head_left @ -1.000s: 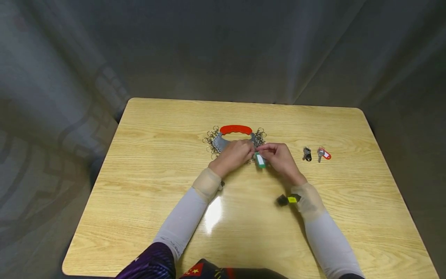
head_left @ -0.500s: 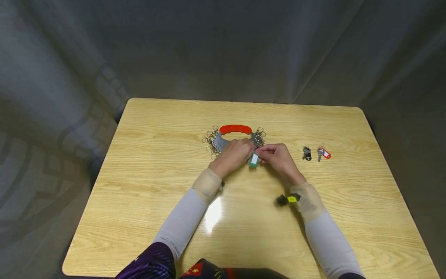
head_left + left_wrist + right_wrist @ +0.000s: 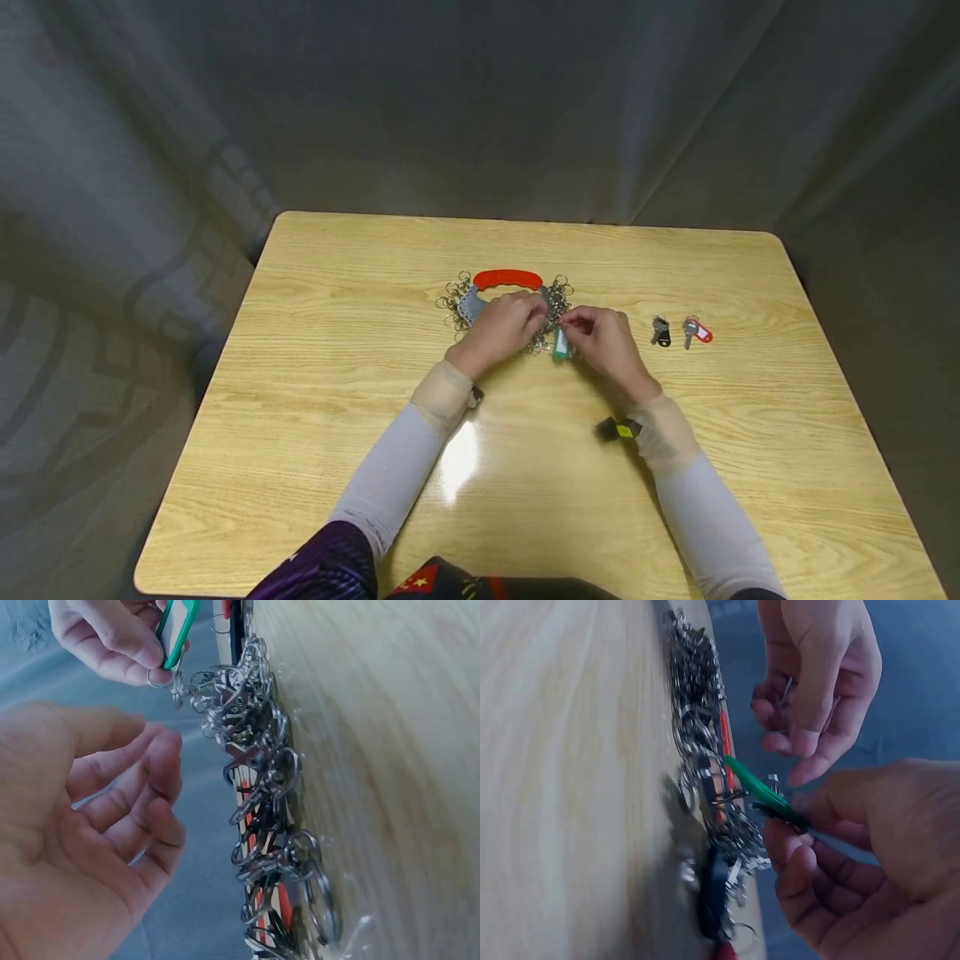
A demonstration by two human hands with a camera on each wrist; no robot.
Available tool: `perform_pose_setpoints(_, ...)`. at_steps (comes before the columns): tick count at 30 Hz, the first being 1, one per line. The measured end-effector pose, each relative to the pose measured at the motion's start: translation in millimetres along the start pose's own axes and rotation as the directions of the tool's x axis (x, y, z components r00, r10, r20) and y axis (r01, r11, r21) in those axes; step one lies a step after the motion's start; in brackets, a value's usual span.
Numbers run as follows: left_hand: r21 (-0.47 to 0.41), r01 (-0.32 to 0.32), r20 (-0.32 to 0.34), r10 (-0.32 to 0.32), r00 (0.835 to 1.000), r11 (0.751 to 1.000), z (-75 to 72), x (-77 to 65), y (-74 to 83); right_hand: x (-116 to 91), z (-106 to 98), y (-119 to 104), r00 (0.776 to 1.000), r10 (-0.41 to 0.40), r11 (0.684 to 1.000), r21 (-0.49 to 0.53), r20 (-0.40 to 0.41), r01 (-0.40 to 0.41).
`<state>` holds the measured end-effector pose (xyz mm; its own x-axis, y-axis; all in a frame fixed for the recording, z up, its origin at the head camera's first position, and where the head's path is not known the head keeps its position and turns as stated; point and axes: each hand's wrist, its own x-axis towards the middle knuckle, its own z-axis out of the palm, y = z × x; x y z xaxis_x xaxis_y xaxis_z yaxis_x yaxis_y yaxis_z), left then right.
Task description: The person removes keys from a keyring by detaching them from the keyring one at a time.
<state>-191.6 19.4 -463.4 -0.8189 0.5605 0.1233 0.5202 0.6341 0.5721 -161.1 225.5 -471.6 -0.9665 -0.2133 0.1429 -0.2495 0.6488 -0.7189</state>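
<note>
My right hand (image 3: 606, 343) pinches a green key tag (image 3: 561, 343) with a white label by its ring end, between thumb and fingertips. In the right wrist view a dark, flat piece (image 3: 778, 816) lies against the tag at the fingertips. My left hand (image 3: 501, 325) hovers just left of it, fingers loosely curled and holding nothing in the left wrist view. Below both hands lies a grey metal key holder (image 3: 469, 307) with a red handle (image 3: 508, 278). Small metal clips and rings (image 3: 262, 772) crowd its edge; my left hand covers its middle in the head view.
To the right on the wooden table (image 3: 315, 333) lie a key with a black tag (image 3: 661, 332) and a key with a red tag (image 3: 696, 332). Grey curtains (image 3: 480, 108) stand around the table.
The green tag swung left toward the clips, then came back right with my right hand. My left hand has lifted slightly up and away, leaving a gap between the hands.
</note>
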Motion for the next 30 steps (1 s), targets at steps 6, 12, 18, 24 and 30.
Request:
perform_pose_setpoints(6, -0.007, 0.013, 0.021, -0.012, 1.000, 1.000, -0.2, 2.3, 1.9, -1.9, -6.0, -1.9, 0.987, -0.159, 0.980, -0.122, -0.002, 0.158)
perform_pose_setpoints(12, -0.035, 0.036, 0.042, -0.035, 0.999, 0.999, 2.9, 4.0, 3.3, -1.8, -6.5, -2.5, 0.953, -0.301, 0.938, -0.186, -0.022, 0.292)
perform_pose_setpoints(18, -0.039, 0.026, 0.045, -0.024, 0.999, 0.999, 3.6, 3.6, 3.5, -1.8, -4.2, -0.8, 0.937, -0.348, 0.920, -0.203, -0.023, 0.336)
perform_pose_setpoints(24, -0.116, 0.043, 0.060, -0.036, 0.998, 0.992, 3.2, 1.8, 2.7, -4.1, -4.5, -4.2, 0.954, -0.300, 0.935, -0.203, -0.021, 0.290)
perform_pose_setpoints(30, -0.196, 0.067, 0.061, -0.056, 0.997, 0.978, 2.9, -0.3, 1.4, -4.3, -3.2, -4.8, 0.966, -0.256, 0.950, -0.192, -0.028, 0.246)
